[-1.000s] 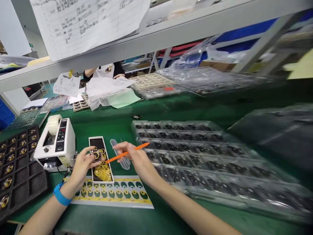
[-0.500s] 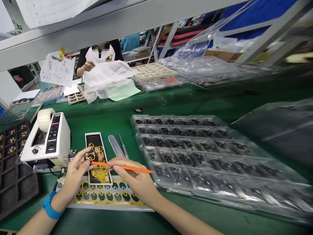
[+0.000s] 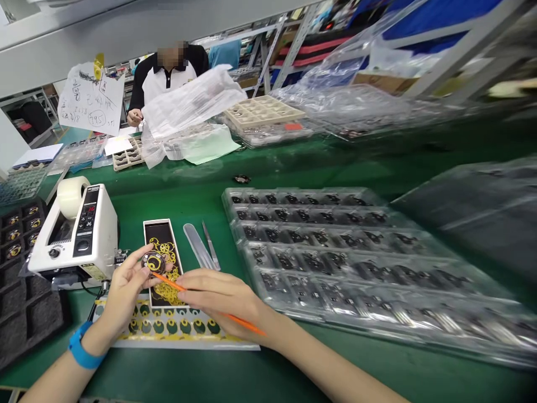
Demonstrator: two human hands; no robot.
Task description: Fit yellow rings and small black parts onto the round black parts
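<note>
A small round black-and-yellow part (image 3: 153, 262) is pinched by the left hand (image 3: 129, 284), apparently steadied for the slim orange stick (image 3: 170, 281) pinched in the right hand (image 3: 224, 292).

A pale grey beam (image 3: 235, 25) cuts across the room above the green workbench (image 3: 176, 372), whose top catches a soft sheen of light. Over to my right, a slanting grey strut (image 3: 474, 47) stands before blue sheeting (image 3: 448, 19). Behind, metal shelving (image 3: 296, 47) is crowded with stock, some of it red and black. Far left, a strip of bluish-green floor (image 3: 75, 136) shows, near a plain white panel (image 3: 12, 146).
</note>
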